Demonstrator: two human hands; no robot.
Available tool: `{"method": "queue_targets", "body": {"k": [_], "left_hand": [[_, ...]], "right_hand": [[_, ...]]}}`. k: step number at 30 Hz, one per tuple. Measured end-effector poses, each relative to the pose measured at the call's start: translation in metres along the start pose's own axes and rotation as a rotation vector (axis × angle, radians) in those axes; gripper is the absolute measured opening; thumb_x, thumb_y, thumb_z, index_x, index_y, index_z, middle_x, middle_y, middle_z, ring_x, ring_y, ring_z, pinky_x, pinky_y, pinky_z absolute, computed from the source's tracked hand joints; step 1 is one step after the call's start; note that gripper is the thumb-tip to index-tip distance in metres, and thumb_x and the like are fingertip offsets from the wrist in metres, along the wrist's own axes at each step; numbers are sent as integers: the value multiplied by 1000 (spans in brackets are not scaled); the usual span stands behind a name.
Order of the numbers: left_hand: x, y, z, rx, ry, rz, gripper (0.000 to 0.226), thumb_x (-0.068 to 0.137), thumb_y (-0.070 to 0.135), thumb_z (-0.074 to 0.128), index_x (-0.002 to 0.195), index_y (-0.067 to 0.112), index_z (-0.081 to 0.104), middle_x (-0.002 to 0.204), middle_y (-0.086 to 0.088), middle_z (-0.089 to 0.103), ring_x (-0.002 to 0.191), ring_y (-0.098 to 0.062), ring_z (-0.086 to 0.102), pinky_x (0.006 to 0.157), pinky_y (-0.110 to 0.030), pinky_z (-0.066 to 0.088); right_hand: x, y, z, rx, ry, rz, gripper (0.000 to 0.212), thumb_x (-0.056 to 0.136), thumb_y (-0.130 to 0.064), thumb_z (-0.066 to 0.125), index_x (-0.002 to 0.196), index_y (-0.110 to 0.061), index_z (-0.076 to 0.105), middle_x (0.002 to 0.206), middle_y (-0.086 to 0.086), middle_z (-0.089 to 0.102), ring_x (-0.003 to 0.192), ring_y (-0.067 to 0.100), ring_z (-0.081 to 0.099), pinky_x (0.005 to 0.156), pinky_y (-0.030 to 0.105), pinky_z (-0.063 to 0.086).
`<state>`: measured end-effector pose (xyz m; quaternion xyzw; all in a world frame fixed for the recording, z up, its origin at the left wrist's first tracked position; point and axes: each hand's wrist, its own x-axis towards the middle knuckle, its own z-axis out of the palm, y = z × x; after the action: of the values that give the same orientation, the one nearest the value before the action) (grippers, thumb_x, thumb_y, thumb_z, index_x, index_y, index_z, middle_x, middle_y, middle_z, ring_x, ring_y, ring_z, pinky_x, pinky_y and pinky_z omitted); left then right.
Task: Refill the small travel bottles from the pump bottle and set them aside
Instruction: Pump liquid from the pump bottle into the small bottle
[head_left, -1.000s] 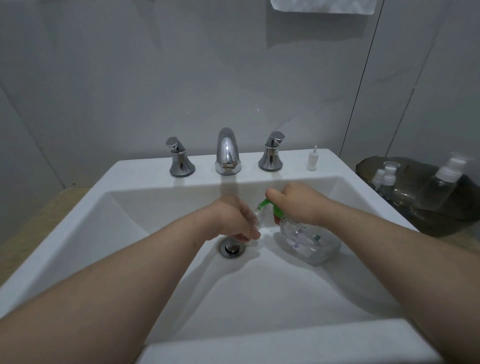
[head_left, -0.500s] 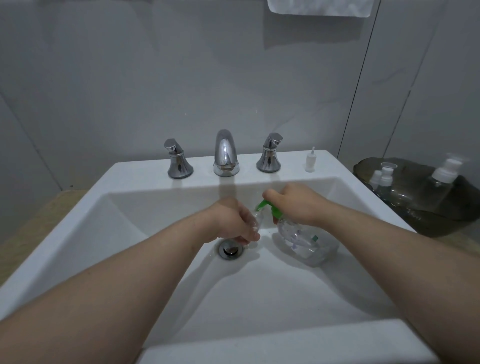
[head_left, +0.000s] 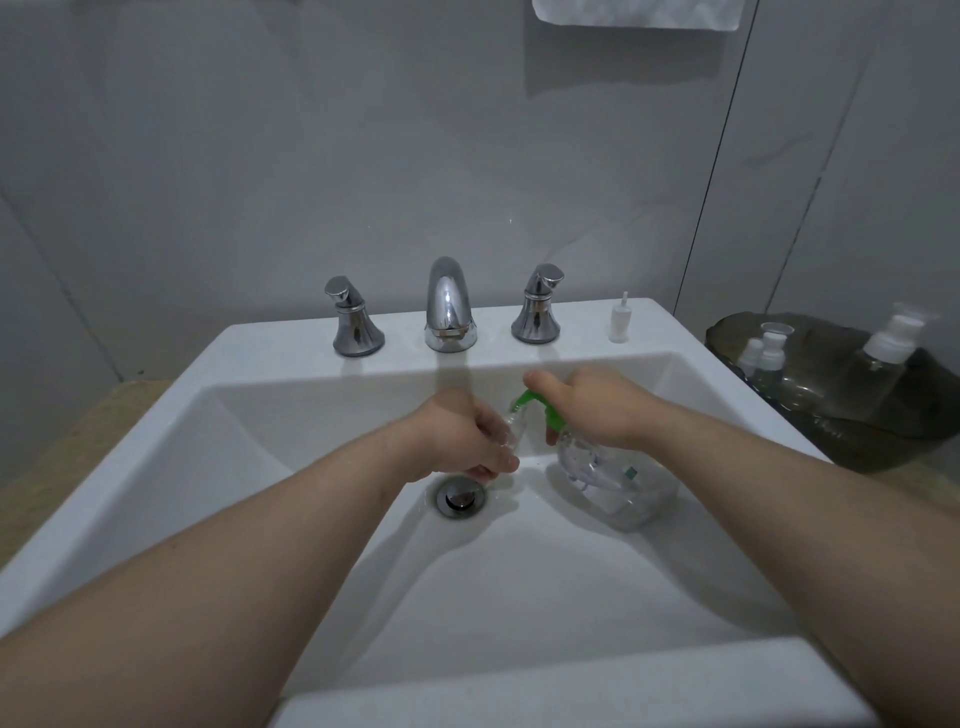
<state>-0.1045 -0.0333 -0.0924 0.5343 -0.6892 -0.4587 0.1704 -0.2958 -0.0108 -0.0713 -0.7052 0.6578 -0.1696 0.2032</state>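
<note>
While the left hand (head_left: 467, 441) curls round a small bottle (head_left: 511, 434) just above the drain (head_left: 461, 496), filling looks under way; how full it is I cannot tell. Just right of the drain, the right hand (head_left: 597, 408) grips the pump bottle (head_left: 613, 478) at its neck, one digit over the green pump (head_left: 530, 402). Capped bottles (head_left: 763, 348) wait in a dark bowl (head_left: 883, 441) well right of the drain.

Grey tiled walls (head_left: 260, 156) stand in dim, even light, with a dark seam (head_left: 711, 182) running down at the right. A white towel (head_left: 634, 13) hangs at the top. A white square sink (head_left: 291, 338) sits on a beige table (head_left: 62, 457). On its back edge stands a chrome tap (head_left: 449, 306) between a left handle (head_left: 356, 322) and a right handle (head_left: 537, 306). A chrome drain (head_left: 461, 496) lies in the basin.
</note>
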Motion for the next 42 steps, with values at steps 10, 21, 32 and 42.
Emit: {"method": "queue_targets", "body": {"k": [10, 21, 32, 42], "left_hand": [[-1, -1, 1, 41, 5, 39, 22, 79, 2, 86, 93, 5, 70, 76, -8, 68, 66, -21, 69, 68, -28, 60], [-2, -1, 4, 85, 8, 67, 21, 79, 2, 87, 86, 8, 68, 67, 0, 61, 54, -13, 64, 63, -26, 59], [-4, -1, 8, 207, -2, 75, 24, 78, 17, 90, 89, 10, 70, 80, -11, 74, 77, -31, 77, 80, -41, 64], [-6, 1, 8, 254, 69, 65, 23, 84, 15, 82, 78, 16, 61, 69, 1, 62, 63, -17, 65, 66, -25, 56]], "right_hand": [[4, 2, 1, 52, 8, 22, 63, 100, -50, 36, 78, -5, 76, 78, 11, 75, 81, 33, 67, 82, 39, 55], [2, 0, 1, 72, 39, -32, 35, 101, -39, 40, 83, -13, 54, 84, 5, 60, 78, 22, 54, 70, 34, 43], [2, 1, 1, 33, 30, -2, 29, 100, -42, 44, 95, -15, 53, 92, 4, 62, 85, 22, 57, 75, 36, 43], [-13, -9, 1, -52, 130, 119, 68, 95, -76, 41, 65, -19, 62, 66, -4, 63, 70, 18, 62, 63, 32, 43]]}}
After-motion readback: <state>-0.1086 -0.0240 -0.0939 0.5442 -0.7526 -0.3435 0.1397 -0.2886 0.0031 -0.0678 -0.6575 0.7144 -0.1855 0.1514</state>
